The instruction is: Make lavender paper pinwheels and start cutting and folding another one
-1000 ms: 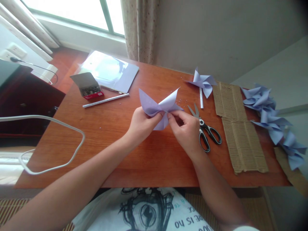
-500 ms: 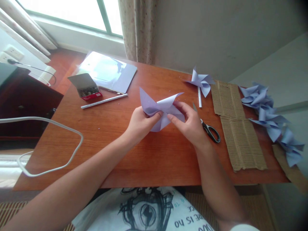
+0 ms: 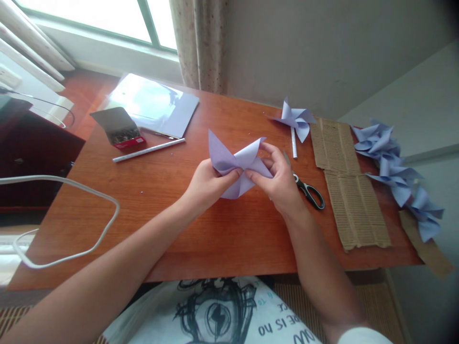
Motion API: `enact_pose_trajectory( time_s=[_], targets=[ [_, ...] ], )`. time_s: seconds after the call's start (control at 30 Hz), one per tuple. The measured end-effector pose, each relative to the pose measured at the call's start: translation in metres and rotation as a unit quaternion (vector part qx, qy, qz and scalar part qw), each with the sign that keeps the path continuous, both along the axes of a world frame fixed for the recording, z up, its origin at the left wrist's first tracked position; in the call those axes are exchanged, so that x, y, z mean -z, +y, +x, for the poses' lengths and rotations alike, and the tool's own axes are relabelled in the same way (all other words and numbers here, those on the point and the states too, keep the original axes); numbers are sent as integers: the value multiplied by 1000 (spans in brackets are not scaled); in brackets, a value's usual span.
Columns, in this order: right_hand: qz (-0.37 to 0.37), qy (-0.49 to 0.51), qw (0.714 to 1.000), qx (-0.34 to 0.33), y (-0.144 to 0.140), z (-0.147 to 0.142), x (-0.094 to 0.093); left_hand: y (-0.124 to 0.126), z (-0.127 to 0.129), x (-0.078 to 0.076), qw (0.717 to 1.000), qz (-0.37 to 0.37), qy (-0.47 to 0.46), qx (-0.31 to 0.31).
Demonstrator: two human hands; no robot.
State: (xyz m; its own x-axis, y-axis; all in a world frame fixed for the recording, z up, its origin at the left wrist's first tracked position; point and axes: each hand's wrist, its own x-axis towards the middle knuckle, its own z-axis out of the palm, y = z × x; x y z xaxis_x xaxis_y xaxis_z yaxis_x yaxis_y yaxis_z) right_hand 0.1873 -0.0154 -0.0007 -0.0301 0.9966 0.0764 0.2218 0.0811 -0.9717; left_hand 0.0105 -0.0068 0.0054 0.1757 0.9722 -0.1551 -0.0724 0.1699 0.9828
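A half-folded lilac paper pinwheel (image 3: 236, 165) is held just above the wooden table (image 3: 172, 210) by both hands. My left hand (image 3: 208, 184) pinches its centre from the left, thumb on top. My right hand (image 3: 281, 179) grips the right flap, fingers curled around its upper tip. Black-handled scissors (image 3: 304, 188) lie right beside my right hand, partly hidden by it. A finished lilac pinwheel on a white stick (image 3: 294, 122) lies further back on the table.
Corrugated cardboard strips (image 3: 349, 191) lie at the right, with several finished pinwheels (image 3: 398, 174) beyond them. At back left are a sheet stack (image 3: 154, 105), an open pin box (image 3: 120, 126) and a white stick (image 3: 148, 149). A white cable (image 3: 60, 217) loops at left.
My right hand moved from the pinwheel's centre up onto the right flap and folded its tip inward. The left hand kept its pinch. The camera drifted slightly.
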Motion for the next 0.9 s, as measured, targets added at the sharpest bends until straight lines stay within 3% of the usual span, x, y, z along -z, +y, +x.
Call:
enact_pose_trajectory(
  time_s=[0.3,0.6,0.9],
  targets=[
    [-33,14,999,18,-1,-3,1,1,0,-1,1000,13,25,11],
    [3,-40,999,22,-5,-5,0,3,-3,2,996,50,67,12],
    [47,-94,994,-5,-6,-1,-12,5,-4,2,990,-87,-96,-56]
  ],
)
